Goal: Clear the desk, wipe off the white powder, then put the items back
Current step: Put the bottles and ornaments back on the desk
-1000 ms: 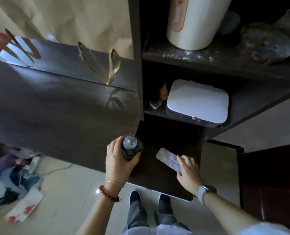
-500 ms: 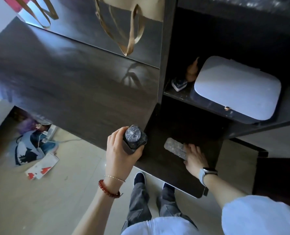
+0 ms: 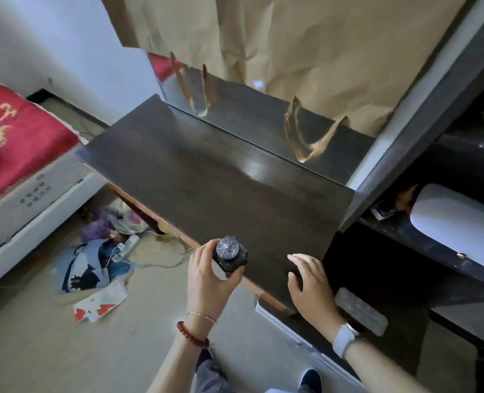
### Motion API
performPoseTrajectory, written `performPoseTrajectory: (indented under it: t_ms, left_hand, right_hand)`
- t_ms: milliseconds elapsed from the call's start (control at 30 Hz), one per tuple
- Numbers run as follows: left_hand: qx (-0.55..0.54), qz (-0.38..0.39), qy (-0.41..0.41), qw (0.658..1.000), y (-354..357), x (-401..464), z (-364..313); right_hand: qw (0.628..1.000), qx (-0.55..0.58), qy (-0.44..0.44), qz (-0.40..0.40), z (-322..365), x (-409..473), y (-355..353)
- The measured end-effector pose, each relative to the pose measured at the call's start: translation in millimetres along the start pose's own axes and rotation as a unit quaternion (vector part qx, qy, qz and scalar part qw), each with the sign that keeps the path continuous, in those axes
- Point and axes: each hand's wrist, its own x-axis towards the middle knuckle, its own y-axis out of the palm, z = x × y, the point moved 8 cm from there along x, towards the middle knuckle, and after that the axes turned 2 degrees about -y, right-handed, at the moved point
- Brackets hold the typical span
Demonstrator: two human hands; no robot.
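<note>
The dark wooden desk (image 3: 212, 177) fills the middle of the view, its top bare and glossy. My left hand (image 3: 209, 282) grips a small dark bottle (image 3: 229, 258) with a round grey cap, held over the desk's front edge. My right hand (image 3: 310, 285) hovers over the desk's right front corner, fingers relaxed and holding nothing. A flat translucent packet (image 3: 359, 312) lies on the dark lower surface just right of that hand, apart from it.
A brown paper bag (image 3: 291, 46) with looped handles stands at the back of the desk. A shelf unit (image 3: 422, 114) on the right holds a white box (image 3: 459, 222). Clutter (image 3: 99, 262) lies on the floor at left, beside a red-covered bed (image 3: 17, 131).
My right hand has let go of the translucent packet, leaving it on the lower surface, and moved left over the desk corner. The view swung left; the bottle stays in my left hand.
</note>
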Motion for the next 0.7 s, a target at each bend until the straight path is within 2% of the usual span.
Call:
performPoseTrajectory:
  t_ms: [167, 367, 500, 700]
  left_hand:
    - [0.003, -0.01, 0.004, 1.0, -88, 51, 54]
    - [0.016, -0.036, -0.039, 0.998, -173, 99, 121]
    - [0.013, -0.049, -0.069, 0.996, -192, 140, 156]
    - [0.008, -0.035, -0.081, 0.996, -183, 232, 192]
  right_hand:
    - [0.999, -0.025, 0.003, 0.021, 87, 48, 56]
    - [0.996, -0.049, -0.001, 0.079, 174, 96, 125]
    - [0.991, -0.071, -0.001, 0.113, 201, 137, 155]
    - [0.985, -0.102, 0.004, 0.136, 206, 232, 202]
